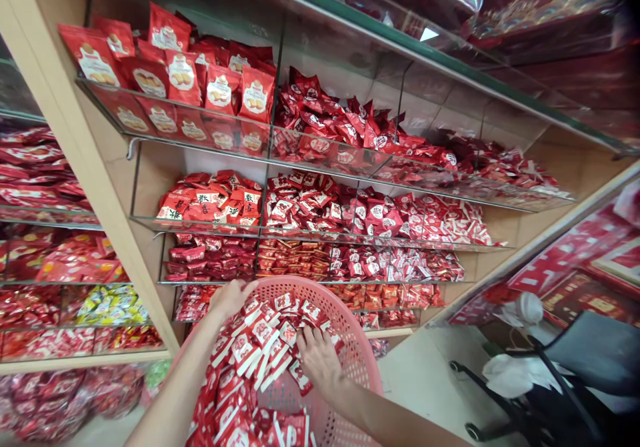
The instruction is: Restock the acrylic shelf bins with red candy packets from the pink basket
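A pink plastic basket is tilted up in front of me, half full of small red and white snack packets. My left hand grips the basket's far left rim, fingers curled over it. Inside the basket, my right hand rests on the heap of packets with its fingers bent down into them. Whether it holds a packet I cannot make out.
Glass shelves behind the basket hold piles of red wrapped sweets in divided sections. A wooden post separates another shelf bay at left. A black wheeled chair with white cloth stands at right on the pale floor.
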Demonstrator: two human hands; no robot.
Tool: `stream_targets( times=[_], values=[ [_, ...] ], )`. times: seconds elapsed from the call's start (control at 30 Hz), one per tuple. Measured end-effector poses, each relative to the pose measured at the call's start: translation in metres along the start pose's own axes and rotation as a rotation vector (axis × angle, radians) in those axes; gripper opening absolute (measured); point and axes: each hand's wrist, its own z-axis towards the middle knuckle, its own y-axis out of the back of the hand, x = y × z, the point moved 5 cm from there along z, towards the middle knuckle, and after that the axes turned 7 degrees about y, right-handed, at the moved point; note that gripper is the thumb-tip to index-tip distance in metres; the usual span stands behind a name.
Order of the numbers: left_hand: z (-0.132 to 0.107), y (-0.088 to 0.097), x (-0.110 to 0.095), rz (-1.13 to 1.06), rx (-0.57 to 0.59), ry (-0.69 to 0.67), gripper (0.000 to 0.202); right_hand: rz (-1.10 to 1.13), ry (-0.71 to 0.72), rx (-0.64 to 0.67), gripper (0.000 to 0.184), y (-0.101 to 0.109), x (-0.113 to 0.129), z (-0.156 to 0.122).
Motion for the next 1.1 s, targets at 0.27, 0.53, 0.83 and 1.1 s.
stream_targets(
  times=[0.27,0.53,0.83,1.1],
  values=[
    [-0.001,0.001,0.001,0.012,0.002,0.011,0.065,0.015,-0.021,-0.007,0.063,-0.004,0.003,-0.003],
    [-0.002,0.003,-0.001,0.010,0.006,0.009,0.064,0.066,-0.030,-0.026,0.102,0.010,0.014,-0.006],
    [-0.002,0.001,0.000,-0.013,-0.003,-0.002,0.060,0.140,-0.060,-0.073,0.092,0.029,0.004,0.001],
    [-0.001,0.000,0.002,-0.044,-0.004,0.003,0.059,0.321,-0.042,-0.606,0.039,0.207,-0.077,0.056]
  ],
)
